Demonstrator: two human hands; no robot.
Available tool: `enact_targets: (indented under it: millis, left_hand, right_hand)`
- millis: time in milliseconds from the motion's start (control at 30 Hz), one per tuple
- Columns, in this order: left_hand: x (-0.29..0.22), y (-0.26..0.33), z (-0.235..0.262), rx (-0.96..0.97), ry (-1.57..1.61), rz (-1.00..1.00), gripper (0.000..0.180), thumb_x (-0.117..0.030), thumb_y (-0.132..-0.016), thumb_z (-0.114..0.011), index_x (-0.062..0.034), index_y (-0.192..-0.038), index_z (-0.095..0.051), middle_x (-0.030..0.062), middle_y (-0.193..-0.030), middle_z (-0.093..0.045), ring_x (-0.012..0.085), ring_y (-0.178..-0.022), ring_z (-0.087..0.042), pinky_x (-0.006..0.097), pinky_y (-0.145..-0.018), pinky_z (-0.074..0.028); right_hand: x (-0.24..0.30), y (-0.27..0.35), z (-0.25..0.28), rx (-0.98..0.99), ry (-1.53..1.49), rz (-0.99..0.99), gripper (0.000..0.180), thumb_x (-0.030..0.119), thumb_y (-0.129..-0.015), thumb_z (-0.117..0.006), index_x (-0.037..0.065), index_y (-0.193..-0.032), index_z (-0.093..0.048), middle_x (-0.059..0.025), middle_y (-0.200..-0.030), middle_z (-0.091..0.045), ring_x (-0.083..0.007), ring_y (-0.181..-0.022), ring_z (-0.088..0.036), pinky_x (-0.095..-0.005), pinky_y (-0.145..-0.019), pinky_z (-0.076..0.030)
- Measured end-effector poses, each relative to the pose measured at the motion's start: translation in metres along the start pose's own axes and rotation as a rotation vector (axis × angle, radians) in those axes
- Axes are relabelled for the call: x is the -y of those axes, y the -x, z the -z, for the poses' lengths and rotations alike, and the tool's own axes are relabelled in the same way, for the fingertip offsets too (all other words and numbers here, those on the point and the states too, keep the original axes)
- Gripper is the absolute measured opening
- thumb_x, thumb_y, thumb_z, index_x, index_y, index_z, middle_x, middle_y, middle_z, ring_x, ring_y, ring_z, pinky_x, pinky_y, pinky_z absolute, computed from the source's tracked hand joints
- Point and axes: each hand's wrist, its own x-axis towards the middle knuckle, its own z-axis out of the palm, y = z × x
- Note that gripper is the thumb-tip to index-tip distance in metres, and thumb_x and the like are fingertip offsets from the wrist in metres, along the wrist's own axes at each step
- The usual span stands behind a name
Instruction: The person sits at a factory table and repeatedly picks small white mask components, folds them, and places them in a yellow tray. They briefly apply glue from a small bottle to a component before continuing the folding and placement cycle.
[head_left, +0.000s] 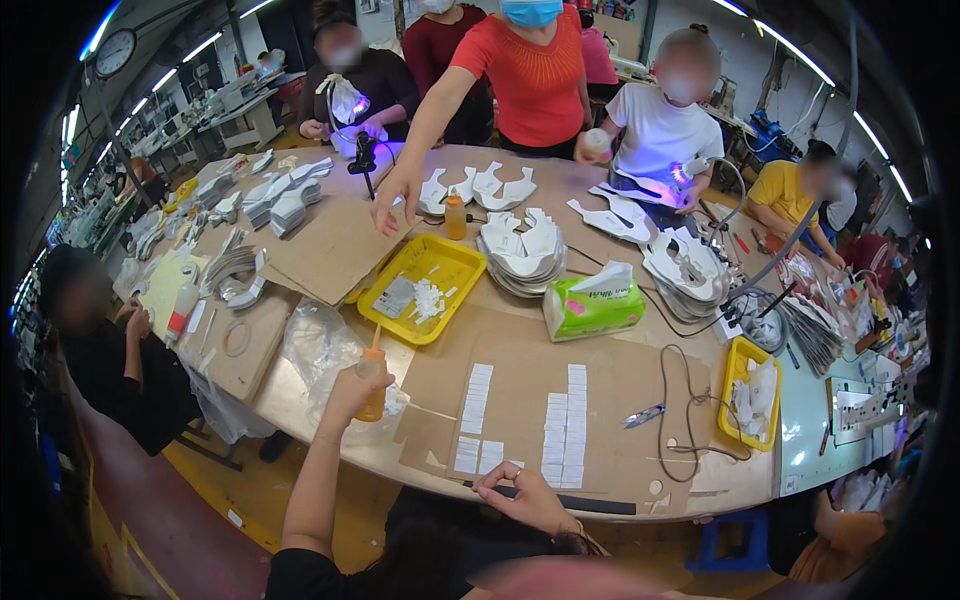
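Observation:
My left hand [350, 392] is wrapped round a squeeze bottle [372, 400] of amber liquid, held upright with its nozzle up, left of the cardboard sheet [520, 400]. My right hand [525, 500] is at the table's near edge, thumb and fingertips pinched together; whatever they hold, if anything, is too small to make out. Just beyond it, small white labels lie on the cardboard in a left column [476, 400] and a longer right block [565, 430]. A yellow tray [470, 262] beyond my left hand holds a heap of white pieces [430, 300] and a grey packet [398, 297].
Thread snips [644, 415] and a dark cord [690, 410] lie to the right, beside a yellow basket [735, 355]. Farther back stand a tissue pack [595, 305], stacked white cut pieces [520, 255] and another amber bottle [455, 215]. Across the table, a person's arm [420, 150] reaches in.

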Motion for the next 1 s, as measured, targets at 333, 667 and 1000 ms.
enact_targets:
  millis: [333,667,1000]
  left_hand:
    - [0.003,0.001,0.001,-0.012,-0.003,-0.002,0.034,-0.027,-0.075,-0.079,0.0014,-0.089,-0.066,0.0089,-0.08,-0.067,0.0163,-0.066,-0.063,0.033,-0.061,-0.053]
    - [-0.008,0.027,0.013,0.03,0.193,-0.047,0.026,-0.023,-0.079,-0.076,-0.0014,-0.088,-0.063,0.0063,-0.078,-0.066,0.0139,-0.065,-0.063,0.029,-0.059,-0.051]
    - [0.011,0.058,0.081,-0.224,0.243,-0.199,0.031,-0.021,-0.081,-0.075,-0.0011,-0.099,-0.06,0.0061,-0.082,-0.065,0.0151,-0.076,-0.063,0.028,-0.072,-0.05]
  right_hand:
    - [0.003,0.002,0.001,0.031,0.029,-0.135,0.013,0.014,-0.09,-0.067,0.001,-0.09,-0.062,-0.0084,-0.095,-0.071,-0.0145,-0.095,-0.065,-0.0285,-0.087,-0.048]
    - [0.004,0.006,0.001,-0.001,0.046,-0.072,0.011,0.01,-0.091,-0.066,0.001,-0.089,-0.06,-0.0088,-0.093,-0.072,-0.0153,-0.093,-0.067,-0.0278,-0.084,-0.051]
    - [0.001,-0.003,-0.006,0.047,0.033,0.003,0.015,0.017,-0.089,-0.068,0.003,-0.091,-0.063,-0.0089,-0.09,-0.069,-0.0233,-0.087,-0.066,-0.0331,-0.076,-0.05]
